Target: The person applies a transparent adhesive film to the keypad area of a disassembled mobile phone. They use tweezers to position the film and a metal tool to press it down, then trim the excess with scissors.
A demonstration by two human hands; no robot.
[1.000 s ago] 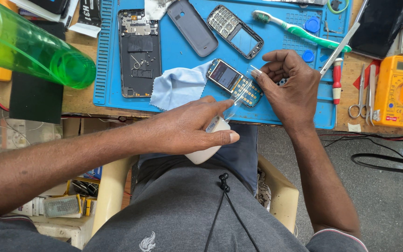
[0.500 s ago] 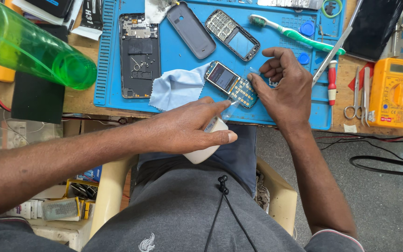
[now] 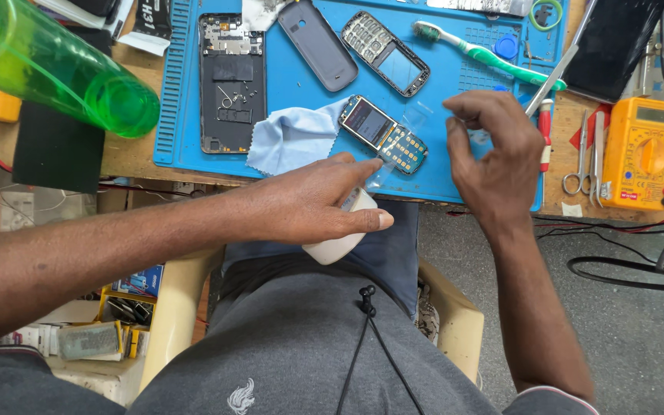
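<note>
My left hand point(image 3: 313, 204) is stretched flat across my lap, fingers nearly straight, pressing down on a white rounded object point(image 3: 337, 244) that rests on my thigh. Only its lower edge shows under the palm, so I can't tell what it is. The forefinger reaches ahead to the near edge of the blue work mat point(image 3: 455, 115), where it seems to pin a scrap of clear film point(image 3: 384, 170); whether it actually touches the film I can't say for sure.

Just beyond that fingertip lies the small keypad phone point(image 3: 383, 134), screen and keys up, angled across the mat, with a pale blue cloth point(image 3: 293, 138) bunched at its far-left side, probably as a soft rest while it is handled.

My right hand point(image 3: 493, 157) hovers to the right of the phone, curled, thumb and forefinger pinched close. If anything is between them it is too thin to make out, perhaps more of that film.

Further out from the left hand lie an opened phone body point(image 3: 230, 81), a grey back cover point(image 3: 317, 44) and a keypad frame point(image 3: 384, 52). Past the right hand sit a green toothbrush point(image 3: 486, 54), scissors point(image 3: 578, 154) and a yellow multimeter point(image 3: 643, 150), all within easy reach.
</note>
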